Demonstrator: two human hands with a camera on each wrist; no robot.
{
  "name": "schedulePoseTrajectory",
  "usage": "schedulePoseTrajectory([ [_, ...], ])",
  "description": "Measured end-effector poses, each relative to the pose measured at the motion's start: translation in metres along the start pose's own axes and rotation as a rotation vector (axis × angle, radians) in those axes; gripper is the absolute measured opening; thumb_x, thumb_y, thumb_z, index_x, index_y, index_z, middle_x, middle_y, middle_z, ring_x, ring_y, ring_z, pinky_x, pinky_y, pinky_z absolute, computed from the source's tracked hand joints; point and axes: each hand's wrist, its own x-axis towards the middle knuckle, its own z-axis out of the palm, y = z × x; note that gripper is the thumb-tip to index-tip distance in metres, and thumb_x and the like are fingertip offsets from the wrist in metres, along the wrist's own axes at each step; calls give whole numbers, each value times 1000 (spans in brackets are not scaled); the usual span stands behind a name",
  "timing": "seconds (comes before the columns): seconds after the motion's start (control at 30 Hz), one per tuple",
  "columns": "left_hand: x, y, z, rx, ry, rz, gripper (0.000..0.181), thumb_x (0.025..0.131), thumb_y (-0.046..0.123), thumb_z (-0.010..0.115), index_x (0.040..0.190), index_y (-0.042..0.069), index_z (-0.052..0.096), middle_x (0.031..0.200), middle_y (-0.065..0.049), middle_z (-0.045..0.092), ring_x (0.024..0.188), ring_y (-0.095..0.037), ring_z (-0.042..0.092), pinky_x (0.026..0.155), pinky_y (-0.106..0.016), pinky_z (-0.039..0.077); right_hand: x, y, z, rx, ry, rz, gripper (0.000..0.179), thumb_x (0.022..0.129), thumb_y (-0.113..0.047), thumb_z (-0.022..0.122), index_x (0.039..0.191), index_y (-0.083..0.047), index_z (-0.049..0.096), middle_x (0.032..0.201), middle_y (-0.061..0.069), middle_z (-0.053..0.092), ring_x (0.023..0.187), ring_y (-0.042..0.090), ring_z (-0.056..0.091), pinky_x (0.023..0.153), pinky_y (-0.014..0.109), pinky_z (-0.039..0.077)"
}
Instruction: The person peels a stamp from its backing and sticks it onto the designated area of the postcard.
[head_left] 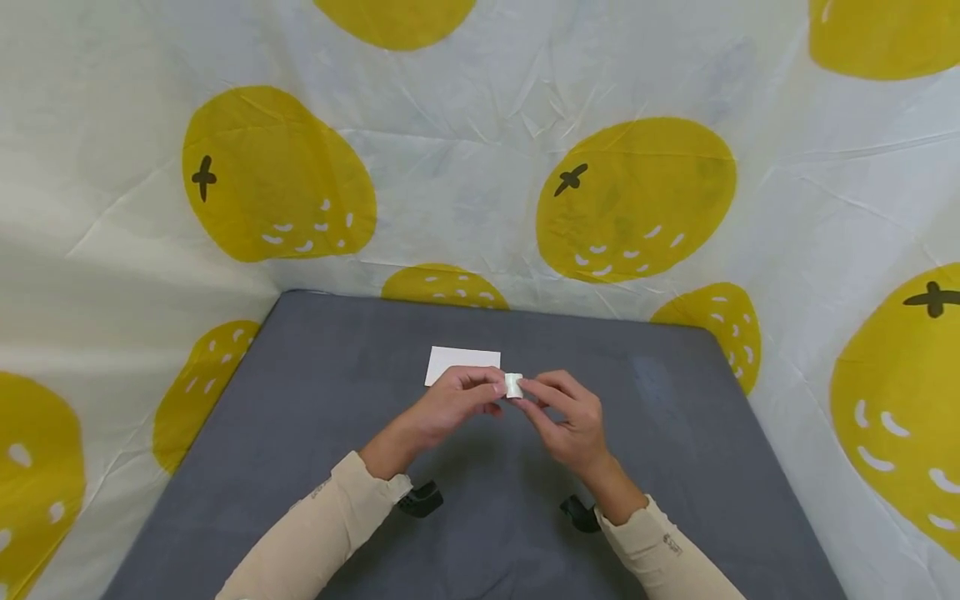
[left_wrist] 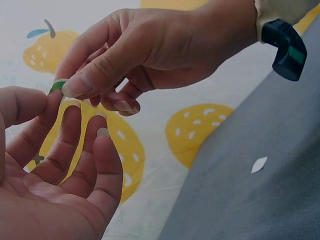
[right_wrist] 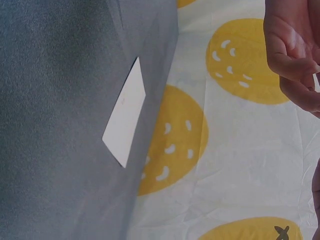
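Observation:
Between the fingertips of both hands, above the table, is a small white piece (head_left: pixel 513 385). In the left wrist view its green edge (left_wrist: pixel 58 85) shows between thumbs and forefingers; its kind cannot be made out. My left hand (head_left: pixel 459 402) pinches it from the left, with the other fingers loosely bent and the palm turned up. From the right, my right hand (head_left: pixel 573 419) pinches it between thumb and forefinger. A flat white rectangular card (head_left: pixel 459 359) lies on the table just beyond the left hand, partly hidden by it. The right wrist view shows that card (right_wrist: pixel 125 114) whole.
The dark grey table (head_left: pixel 337 350) is bounded by a white cloth (head_left: pixel 465 200) printed with yellow fruit at the back and sides. A tiny white pointed shape (left_wrist: pixel 259 164) shows on the grey surface. Each wrist carries a black device (head_left: pixel 423 500) below the sleeve.

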Motion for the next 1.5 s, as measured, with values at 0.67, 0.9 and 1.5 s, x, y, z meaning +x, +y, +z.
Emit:
schedulePoseTrajectory([
  [0.67,-2,2,3,-14,77,-66,29,106,15,59,110,-13,69,96,9,75,95,-9,73,85,-30,58,6,0,-5,-26,-76,128,6,95,-2,73,92,-3,78,81,8,71,65,13,56,63,22,49],
  [0.9,-5,-6,-1,164,151,-69,24,105,15,62,110,-7,72,101,-7,77,95,-14,74,88,-39,61,8,-2,-7,-61,-138,361,18,87,11,74,89,-7,77,75,4,69,66,11,59,68,16,51],
  [1.5,-19,-39,-66,742,367,-34,19,98,19,73,116,11,77,117,-6,75,95,-20,68,82,-28,56,25,5,-12,16,-298,951,15,100,-15,71,95,-3,78,71,10,67,58,12,59,50,28,47],
])
